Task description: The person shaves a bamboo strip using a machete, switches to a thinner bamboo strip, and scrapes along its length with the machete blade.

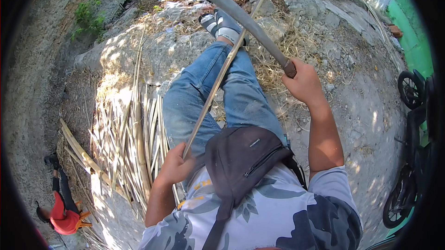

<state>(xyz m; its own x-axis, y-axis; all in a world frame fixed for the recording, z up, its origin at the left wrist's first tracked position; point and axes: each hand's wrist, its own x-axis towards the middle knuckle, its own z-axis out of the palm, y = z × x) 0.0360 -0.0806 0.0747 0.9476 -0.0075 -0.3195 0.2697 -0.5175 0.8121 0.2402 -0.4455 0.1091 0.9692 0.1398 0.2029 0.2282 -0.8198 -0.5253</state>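
My right hand (302, 81) is closed round the dark handle of a machete (245, 20). Its long curved blade points up and to the left and crosses over a thin bamboo strip (214, 87); whether blade and strip touch I cannot tell. The lower end of that strip is in my left hand (174, 165), fingers wrapped round it. From there the strip slants up over my stretched-out jeans legs, past my sandalled feet and toward the top edge. A black bag (245, 155) lies across my lap, between the two hands.
On my left lies a heap of split bamboo strips (132, 148), with a thicker bent piece (88, 159) beside it. Shavings (296, 41) litter the ground by my right leg. A person in red (64, 214) sits at far left. Motorcycles (408, 157) stand at far right.
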